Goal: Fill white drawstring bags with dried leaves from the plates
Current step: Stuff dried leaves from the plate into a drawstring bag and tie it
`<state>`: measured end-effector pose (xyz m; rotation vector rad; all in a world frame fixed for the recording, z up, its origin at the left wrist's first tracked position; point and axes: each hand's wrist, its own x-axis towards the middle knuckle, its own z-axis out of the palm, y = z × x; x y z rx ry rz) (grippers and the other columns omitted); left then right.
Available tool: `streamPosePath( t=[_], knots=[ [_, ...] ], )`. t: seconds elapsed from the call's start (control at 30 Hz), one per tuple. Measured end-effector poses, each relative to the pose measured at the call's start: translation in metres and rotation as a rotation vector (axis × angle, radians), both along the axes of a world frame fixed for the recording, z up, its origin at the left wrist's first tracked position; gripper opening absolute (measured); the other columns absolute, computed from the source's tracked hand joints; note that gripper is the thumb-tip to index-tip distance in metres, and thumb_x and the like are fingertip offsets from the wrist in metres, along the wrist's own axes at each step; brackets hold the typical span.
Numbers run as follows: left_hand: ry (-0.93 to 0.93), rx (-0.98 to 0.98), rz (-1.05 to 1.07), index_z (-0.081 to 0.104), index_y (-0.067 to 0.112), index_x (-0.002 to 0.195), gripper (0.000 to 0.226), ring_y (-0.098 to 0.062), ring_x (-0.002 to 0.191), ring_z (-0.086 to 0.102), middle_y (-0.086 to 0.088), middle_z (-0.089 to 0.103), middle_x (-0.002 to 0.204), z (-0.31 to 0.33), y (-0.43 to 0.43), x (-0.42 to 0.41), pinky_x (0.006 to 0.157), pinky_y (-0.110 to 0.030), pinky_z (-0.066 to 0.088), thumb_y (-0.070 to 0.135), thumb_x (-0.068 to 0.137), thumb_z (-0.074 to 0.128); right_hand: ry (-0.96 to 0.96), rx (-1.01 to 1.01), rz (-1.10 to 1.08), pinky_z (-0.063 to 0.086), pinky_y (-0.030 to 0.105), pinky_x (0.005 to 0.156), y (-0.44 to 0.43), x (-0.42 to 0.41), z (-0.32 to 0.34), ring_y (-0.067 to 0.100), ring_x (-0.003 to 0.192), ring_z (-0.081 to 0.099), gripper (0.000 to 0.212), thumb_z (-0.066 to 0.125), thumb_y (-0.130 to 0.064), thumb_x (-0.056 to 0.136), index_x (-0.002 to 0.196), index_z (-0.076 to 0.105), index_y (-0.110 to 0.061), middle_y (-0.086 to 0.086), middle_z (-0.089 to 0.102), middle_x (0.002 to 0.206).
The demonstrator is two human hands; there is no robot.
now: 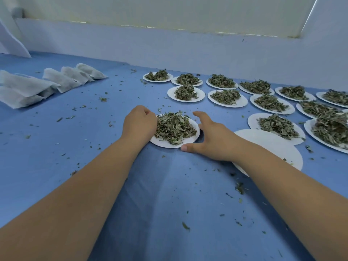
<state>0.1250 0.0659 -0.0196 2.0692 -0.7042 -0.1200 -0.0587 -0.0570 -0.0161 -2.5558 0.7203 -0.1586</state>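
Dried leaves on plate | L hand fingers curled at rim, grip unclear | R hand fingers spread by rim

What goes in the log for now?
left hand: curled at plate rim; right hand: open beside plate; leaves: heaped on plate; bags: lying left

White bags lie left; a white plate centrally holds heaped dried leaves
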Motion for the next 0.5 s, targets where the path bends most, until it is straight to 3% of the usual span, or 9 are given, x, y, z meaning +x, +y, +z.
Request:
streamPosePath(
  t=[0.07, 0.17, 0.33, 0.43, 0.5],
  knots=[
    [0.005, -0.035, 0.005, 0.042, 0.015, 0.073, 0.011, -0.019, 0.060, 0.034, -0.005, 0.044, 0.070, 0.007, -0.002, -0.006, 0.056, -0.031, 0.030, 0.013, 0.084, 0.042, -0.010, -0.002, -0.006, 0.044, 0.034, 0.088, -0.001, -0.006, 0.004, 0.024, 0.118, 0.060, 0.111, 0.072, -0.077, 0.070, 0.154, 0.008, -0.046, 0.003, 0.064, 0.131],
    [0.036, -0.123, -0.033, 0.049, 0.022, 0.078, 0.010, -0.016, 0.069, 0.037, -0.001, 0.046, 0.079, 0.023, -0.008, -0.020, 0.062, -0.036, 0.031, 0.014, 0.081, 0.042, -0.054, 0.003, -0.041, 0.043, 0.032, 0.086, -0.003, -0.028, 0.015, 0.023, 0.119, 0.060, 0.107, 0.072, -0.079, 0.069, 0.152, 0.012, -0.049, 0.007, 0.064, 0.130],
    [0.087, -0.203, -0.160, 0.052, 0.024, 0.076, 0.012, -0.015, 0.070, 0.036, -0.001, 0.048, 0.076, 0.040, -0.033, -0.063, 0.062, -0.037, 0.029, 0.018, 0.079, 0.042, -0.136, -0.007, -0.182, 0.038, 0.032, 0.100, -0.007, -0.096, 0.030, 0.017, 0.140, 0.047, 0.111, 0.065, -0.086, 0.058, 0.151, 0.014, -0.054, 0.000, 0.046, 0.156],
    [0.089, -0.170, -0.272, 0.044, 0.015, 0.072, 0.015, -0.019, 0.062, 0.043, 0.001, 0.062, 0.082, 0.033, -0.052, -0.097, 0.055, -0.032, 0.032, 0.019, 0.087, 0.043, -0.167, -0.003, -0.272, 0.038, 0.034, 0.104, -0.006, -0.143, 0.029, 0.009, 0.145, 0.040, 0.109, 0.065, -0.088, 0.054, 0.147, 0.019, -0.057, -0.008, 0.044, 0.157],
    [0.085, -0.121, -0.325, 0.055, 0.020, 0.083, 0.015, -0.018, 0.063, 0.053, 0.004, 0.070, 0.092, 0.027, -0.064, -0.117, 0.054, -0.030, 0.041, 0.024, 0.092, 0.043, -0.174, 0.009, -0.316, 0.035, 0.030, 0.100, -0.006, -0.172, 0.026, 0.002, 0.142, 0.038, 0.103, 0.068, -0.086, 0.056, 0.145, 0.021, -0.060, -0.007, 0.045, 0.156]
  ],
)
